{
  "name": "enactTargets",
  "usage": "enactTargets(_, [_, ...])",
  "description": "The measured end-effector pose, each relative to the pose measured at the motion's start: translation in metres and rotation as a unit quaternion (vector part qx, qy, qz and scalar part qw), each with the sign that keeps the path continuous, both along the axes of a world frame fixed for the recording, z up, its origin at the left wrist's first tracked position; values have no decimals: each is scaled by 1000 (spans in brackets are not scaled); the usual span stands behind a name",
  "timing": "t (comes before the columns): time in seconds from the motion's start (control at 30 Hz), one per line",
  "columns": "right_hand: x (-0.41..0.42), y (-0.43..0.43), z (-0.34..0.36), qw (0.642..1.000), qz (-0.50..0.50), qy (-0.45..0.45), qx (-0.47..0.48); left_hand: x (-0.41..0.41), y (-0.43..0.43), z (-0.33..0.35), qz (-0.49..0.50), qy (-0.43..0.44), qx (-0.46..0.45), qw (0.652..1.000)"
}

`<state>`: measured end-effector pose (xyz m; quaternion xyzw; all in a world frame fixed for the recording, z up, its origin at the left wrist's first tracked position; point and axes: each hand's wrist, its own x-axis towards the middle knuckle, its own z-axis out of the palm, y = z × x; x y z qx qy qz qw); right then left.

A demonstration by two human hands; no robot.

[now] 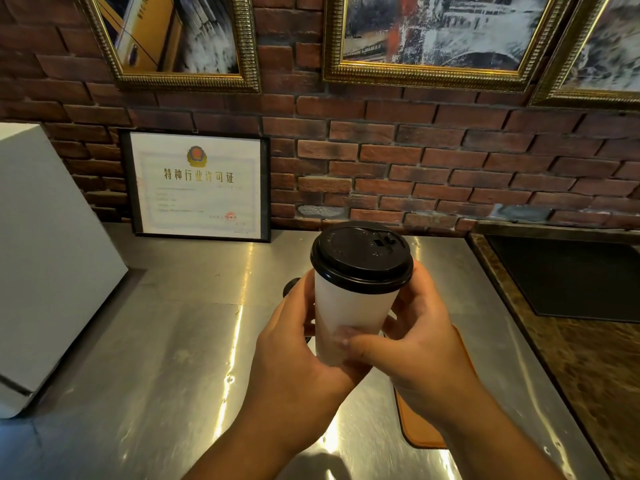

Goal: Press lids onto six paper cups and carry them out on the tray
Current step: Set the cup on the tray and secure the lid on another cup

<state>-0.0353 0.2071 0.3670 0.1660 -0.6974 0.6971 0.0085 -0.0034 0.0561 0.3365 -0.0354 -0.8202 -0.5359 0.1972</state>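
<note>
Holding a white paper cup [349, 317] in mid-air above a steel worktop [173, 341], black lid [360, 254] already on and looking level round the rim. Wrapped round the lower wall from both sides: left hand [291, 344] cupping the near-left side, right hand [415, 341] opposite, fingers [360, 344] curled and the right thumb laid across the front, neither touching the lid. Judged to be the end of one lidding step, with the set-down on the tray to come.

Just under the right forearm, an orange-brown tray [422, 424], mostly hidden, only a rounded corner and one edge showing; impossible to tell how many cups stand on it. Behind the left hand, a small dark rounded shape [290, 287], possibly another lid, too covered to say.

Next, probably: lowering the cup upright onto a free spot of the tray, keeping the squeeze light so as not to buckle the paper wall or pop the lid.

Open steel to the left and ahead. Hemmed in further left by a white box [45, 254], at the back by a framed certificate [197, 185] leaning on the brick wall [415, 168], and on the right by a raised stone ledge [588, 375] around a dark sunken panel [571, 278], not far beyond the tray.
</note>
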Motion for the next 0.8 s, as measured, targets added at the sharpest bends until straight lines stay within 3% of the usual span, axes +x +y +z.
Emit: enactTargets(0.8, [-2, 3, 4, 998, -5, -31, -47, 2, 3, -6, -34, -37, 4, 999])
